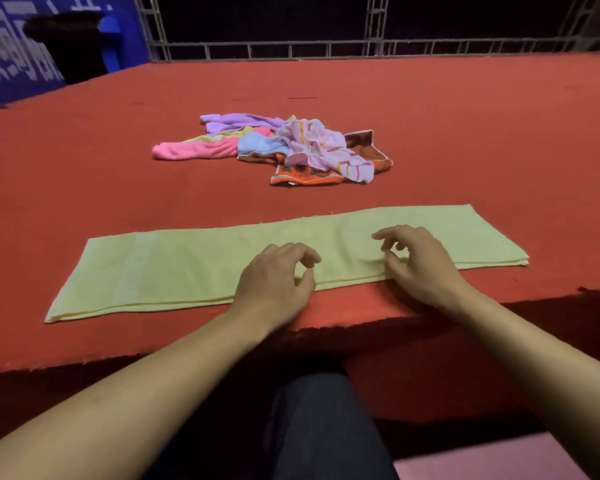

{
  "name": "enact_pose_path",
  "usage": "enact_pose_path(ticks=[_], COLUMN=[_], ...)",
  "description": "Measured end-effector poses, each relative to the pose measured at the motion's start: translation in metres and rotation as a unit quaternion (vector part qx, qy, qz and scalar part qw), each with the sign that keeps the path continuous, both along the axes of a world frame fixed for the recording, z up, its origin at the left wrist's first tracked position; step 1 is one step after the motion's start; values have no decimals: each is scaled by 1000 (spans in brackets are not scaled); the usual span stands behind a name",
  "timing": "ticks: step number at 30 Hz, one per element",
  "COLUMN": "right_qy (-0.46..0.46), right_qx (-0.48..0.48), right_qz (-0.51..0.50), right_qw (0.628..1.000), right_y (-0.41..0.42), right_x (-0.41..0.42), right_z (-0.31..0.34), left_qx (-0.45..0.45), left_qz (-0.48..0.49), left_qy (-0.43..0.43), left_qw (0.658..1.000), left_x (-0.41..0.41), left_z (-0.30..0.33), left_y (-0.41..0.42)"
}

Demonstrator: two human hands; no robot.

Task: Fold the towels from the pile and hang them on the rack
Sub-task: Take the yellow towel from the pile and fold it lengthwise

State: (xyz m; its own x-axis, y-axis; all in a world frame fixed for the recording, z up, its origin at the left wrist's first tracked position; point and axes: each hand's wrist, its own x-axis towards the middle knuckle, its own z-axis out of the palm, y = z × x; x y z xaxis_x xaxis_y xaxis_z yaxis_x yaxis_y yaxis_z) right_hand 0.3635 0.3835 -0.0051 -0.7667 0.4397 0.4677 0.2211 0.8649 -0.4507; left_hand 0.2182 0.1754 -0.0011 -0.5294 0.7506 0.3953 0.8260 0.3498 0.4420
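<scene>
A pale yellow towel (194, 261) lies flat on the red table, folded lengthwise into a long strip near the front edge. My left hand (278, 278) hovers over its near edge at the middle, fingers loosely curled and holding nothing. My right hand (416, 261) is over the strip just to the right, fingers also loosely curled, with nothing between them. Farther back lies the pile of towels (274, 147): pink, purple, light blue, a pink patterned one and an orange-brown one, all crumpled together.
The red table (465, 133) stretches wide to both sides and back. A grey metal truss frame (326, 50) runs along the far edge. A blue banner (11, 64) and a dark object stand at the back left. My leg shows below the front edge.
</scene>
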Motion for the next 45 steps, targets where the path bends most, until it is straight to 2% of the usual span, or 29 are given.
enact_pose_path(ticks=[4,7,14,21,27,32,35,40,43,45], right_qy=[-54,-90,-29,-62,28,-32,-33,-13,-18,-52], right_qx=[-8,-9,-15,-1,3,-7,-10,25,55,75], right_qz=[-74,-74,-67,-36,-42,-39,-46,-84,-105,-94], right_qw=[996,993,997,997,999,999,998,996,993,991], right_y=[45,60,63,60,56,52,51,53,46,34], right_x=[35,45,43,44,50,49,48,48,38,17], right_z=[-3,-9,-19,-17,-21,-16,-16,-18,-9,0], left_qx=[-50,-63,-20,-17,11,-26,-40,21,66,65], left_qz=[-17,-12,-3,-10,-21,-45,-48,-61,-28,3], left_qy=[-12,9,-8,-7,-24,11,24,65,61,55], left_qw=[999,998,1000,1000,999,999,998,996,996,996], left_x=[27,38,41,41,41,42,43,45,41,31], left_z=[-6,-11,-16,-17,-17,-18,-19,-21,-15,-5], left_y=[55,76,77,77,74,74,74,72,71,69])
